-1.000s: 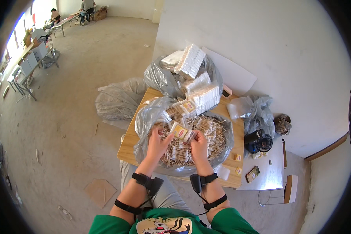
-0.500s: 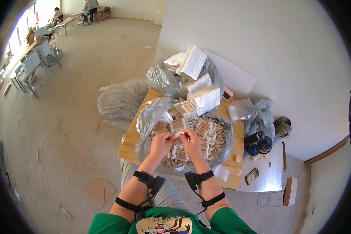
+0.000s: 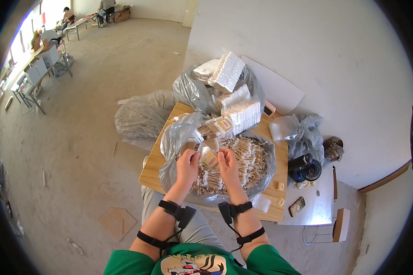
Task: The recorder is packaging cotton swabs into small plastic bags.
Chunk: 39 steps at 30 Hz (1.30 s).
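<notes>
A small clear plastic packet of cotton swabs (image 3: 209, 159) with a yellow label is stretched between my two hands. My left hand (image 3: 186, 169) pinches its left side, and my right hand (image 3: 228, 169) has thumb and fingers closed at its right side. Beneath them spreads a heap of loose cotton swabs (image 3: 250, 160) with brown sticks and white tips, lying in an opened grey plastic bag (image 3: 172, 137). Another yellow-labelled packet (image 3: 224, 124) rests beyond my hands, against rows of stacked white-looking packs (image 3: 242, 114).
The wooden table (image 3: 152, 170) carries the bag, with two small yellow-labelled pieces (image 3: 280, 186) at its right edge. More packs (image 3: 227, 72) stand in a grey bag behind. On a low white table (image 3: 323, 201) are a phone (image 3: 297, 206) and a small black fan (image 3: 311, 170).
My hands have moved slightly apart. The packet's yellow label, hidden before, now shows between them.
</notes>
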Tool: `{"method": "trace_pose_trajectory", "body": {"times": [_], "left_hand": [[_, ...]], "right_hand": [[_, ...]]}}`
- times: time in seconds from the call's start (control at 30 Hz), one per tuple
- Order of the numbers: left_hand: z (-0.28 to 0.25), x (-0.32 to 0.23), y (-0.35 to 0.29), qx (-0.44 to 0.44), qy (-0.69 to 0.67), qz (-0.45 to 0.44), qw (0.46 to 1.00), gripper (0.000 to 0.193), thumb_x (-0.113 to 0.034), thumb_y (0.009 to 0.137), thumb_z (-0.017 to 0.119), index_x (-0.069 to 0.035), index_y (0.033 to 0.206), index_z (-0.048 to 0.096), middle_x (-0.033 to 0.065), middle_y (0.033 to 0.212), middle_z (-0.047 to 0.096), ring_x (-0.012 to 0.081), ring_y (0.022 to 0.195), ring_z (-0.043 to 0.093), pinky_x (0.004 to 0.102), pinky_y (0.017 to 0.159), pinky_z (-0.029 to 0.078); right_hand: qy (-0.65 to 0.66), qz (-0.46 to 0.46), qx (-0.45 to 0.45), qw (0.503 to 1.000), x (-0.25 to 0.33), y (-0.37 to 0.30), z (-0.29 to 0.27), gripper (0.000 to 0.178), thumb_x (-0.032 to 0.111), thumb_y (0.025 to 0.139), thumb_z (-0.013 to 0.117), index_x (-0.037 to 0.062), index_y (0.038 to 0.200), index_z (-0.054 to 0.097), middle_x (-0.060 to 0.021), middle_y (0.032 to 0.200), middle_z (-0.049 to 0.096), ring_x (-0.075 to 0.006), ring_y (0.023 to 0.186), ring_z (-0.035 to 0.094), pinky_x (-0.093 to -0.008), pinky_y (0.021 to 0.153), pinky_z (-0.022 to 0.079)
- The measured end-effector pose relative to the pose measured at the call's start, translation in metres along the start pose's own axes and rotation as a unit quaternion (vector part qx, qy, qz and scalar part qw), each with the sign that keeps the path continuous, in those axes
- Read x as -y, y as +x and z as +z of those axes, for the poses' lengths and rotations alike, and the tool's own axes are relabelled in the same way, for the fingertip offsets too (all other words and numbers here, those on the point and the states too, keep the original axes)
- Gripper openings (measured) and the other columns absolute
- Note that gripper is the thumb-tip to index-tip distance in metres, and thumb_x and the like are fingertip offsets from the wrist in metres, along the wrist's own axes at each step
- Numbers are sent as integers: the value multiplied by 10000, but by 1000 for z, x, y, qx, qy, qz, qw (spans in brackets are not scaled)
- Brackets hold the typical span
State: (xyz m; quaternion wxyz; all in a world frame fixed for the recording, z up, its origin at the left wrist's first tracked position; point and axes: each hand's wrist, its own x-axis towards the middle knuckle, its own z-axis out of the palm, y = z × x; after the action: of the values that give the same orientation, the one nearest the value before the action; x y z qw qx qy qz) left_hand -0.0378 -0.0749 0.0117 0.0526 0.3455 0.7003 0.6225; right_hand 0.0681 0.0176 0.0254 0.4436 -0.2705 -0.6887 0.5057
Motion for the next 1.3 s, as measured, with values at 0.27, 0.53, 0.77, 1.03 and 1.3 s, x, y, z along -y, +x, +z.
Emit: {"method": "trace_pose_trajectory", "body": {"times": [0.27, 0.53, 0.77, 1.03, 1.3], "left_hand": [[9, 20, -7, 71, -268, -255, 926, 138, -137, 899, 565, -11, 863, 523, 112, 679, 534, 198, 595, 497, 307, 582, 433], [18, 11, -13, 54, 37, -64, 996, 208, -183, 902, 544, -9, 796, 498, 188, 667, 545, 369, 611, 516, 397, 560, 410], [20, 15, -18, 74, 91, -10, 993, 176, -158, 901, 510, -21, 792, 495, 207, 723, 560, 428, 719, 544, 466, 593, 413], [23, 26, -15, 70, 57, -77, 993, 182, -175, 909, 510, -22, 812, 504, 203, 752, 564, 413, 719, 537, 461, 598, 402], [28, 39, -17, -21, 57, -89, 994, 239, -208, 912, 523, -19, 773, 476, 200, 685, 518, 416, 671, 501, 452, 585, 392]], "right_hand": [[-88, 92, -2, 992, -16, -17, -16, 261, 283, 961, 485, 31, 913, 537, -8, 685, 505, -62, 555, 464, -230, 476, 421], [-171, 42, -29, 984, -25, -19, -10, 282, 273, 942, 514, 5, 863, 549, -86, 657, 547, -181, 545, 504, -324, 529, 418], [-200, 100, 22, 974, -17, -15, -7, 263, 244, 926, 541, -6, 845, 552, -102, 677, 571, -164, 611, 514, -302, 584, 428], [-200, 37, -15, 979, -22, -6, -10, 281, 262, 932, 531, 2, 830, 552, -109, 654, 551, -182, 581, 490, -316, 561, 419], [-273, 41, -48, 960, -23, 7, -24, 297, 234, 933, 524, -2, 754, 511, -157, 596, 490, -252, 506, 413, -359, 498, 370]]}}
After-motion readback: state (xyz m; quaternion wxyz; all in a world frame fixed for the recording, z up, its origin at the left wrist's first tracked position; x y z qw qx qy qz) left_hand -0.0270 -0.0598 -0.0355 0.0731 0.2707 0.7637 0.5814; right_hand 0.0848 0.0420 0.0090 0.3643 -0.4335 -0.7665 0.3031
